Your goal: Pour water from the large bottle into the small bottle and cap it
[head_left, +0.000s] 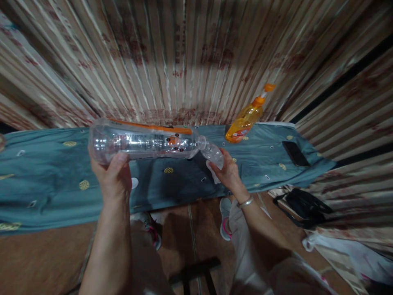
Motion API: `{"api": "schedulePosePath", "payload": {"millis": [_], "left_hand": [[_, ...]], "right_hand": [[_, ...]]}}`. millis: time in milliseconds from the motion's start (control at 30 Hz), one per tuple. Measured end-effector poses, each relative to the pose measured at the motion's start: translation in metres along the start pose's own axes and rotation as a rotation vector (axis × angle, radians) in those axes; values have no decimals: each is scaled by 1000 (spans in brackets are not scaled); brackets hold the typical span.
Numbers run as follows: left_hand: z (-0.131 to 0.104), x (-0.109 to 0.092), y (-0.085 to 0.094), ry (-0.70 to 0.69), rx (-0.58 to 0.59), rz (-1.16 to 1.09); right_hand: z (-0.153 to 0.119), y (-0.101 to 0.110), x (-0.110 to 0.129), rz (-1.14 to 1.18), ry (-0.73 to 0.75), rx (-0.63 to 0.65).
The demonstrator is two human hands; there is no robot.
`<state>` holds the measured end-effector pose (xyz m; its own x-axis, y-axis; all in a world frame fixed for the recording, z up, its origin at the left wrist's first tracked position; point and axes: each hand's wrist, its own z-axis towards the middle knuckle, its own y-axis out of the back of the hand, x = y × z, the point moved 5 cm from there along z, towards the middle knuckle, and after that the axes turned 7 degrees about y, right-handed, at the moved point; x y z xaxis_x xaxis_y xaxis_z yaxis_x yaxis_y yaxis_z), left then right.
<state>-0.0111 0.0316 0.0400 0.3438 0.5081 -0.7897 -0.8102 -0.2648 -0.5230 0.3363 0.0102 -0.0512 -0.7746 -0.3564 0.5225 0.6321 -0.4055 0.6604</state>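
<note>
My left hand (112,176) is wrapped round the base end of a large clear plastic bottle (141,141) with an orange-edged label. The bottle lies nearly level above the cloth, its neck pointing right. In my right hand (229,170) is a small clear plastic bottle (212,152), tilted with its upper end toward the large bottle's neck. The two ends meet or overlap; I cannot tell whether one is inside the other. Liquid in either bottle cannot be made out. Just below my right fingers shows a whitish piece (214,174), its kind unclear.
A pump bottle of orange liquid (244,123) stands on the blue-green patterned cloth (172,184), with a dark phone (295,153) farther right. A white disc (134,182) is near my left wrist. Pleated curtains (184,61) hang behind. A black bag (303,207) lies at the right.
</note>
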Motion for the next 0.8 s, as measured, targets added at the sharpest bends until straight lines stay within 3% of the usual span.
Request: {"api": "schedulePosePath", "payload": {"millis": [800], "left_hand": [[-1, -2, 0, -5, 0, 38]], "right_hand": [[0, 0, 1, -16, 3, 2]]}}
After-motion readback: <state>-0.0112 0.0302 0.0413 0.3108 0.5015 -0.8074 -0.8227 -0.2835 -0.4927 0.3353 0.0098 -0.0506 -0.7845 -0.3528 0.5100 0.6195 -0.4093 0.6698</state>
